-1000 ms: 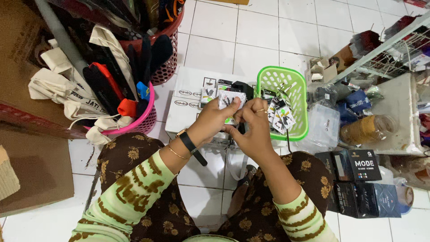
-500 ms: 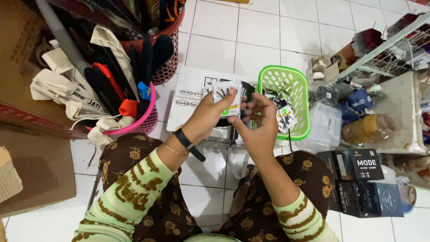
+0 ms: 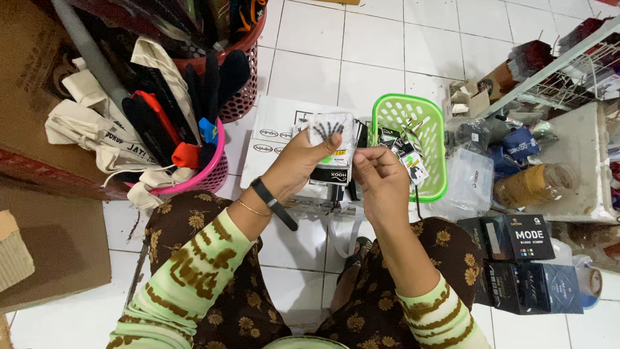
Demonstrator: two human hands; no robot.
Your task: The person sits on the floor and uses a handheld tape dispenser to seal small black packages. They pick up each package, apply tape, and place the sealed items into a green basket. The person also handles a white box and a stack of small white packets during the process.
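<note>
My left hand grips a small clear-fronted packet with dark items printed or packed inside, held upright above a black-and-white packet below it. My right hand pinches the packet's lower right edge with thumb and fingers. Both hands hover over a flat white box on the tiled floor. A black band sits on my left wrist. Just right of my hands stands a green plastic basket holding several similar small packets.
A pink basket with gloves and cloth bags stands at left, a red basket behind it. Cardboard boxes lie at far left. Black boxes, plastic-wrapped goods and a wire rack crowd the right. My knees frame the bottom.
My hands have lifted the packet slightly and turned it more upright. My right hand has shifted from the packet's top down to its lower right edge.
</note>
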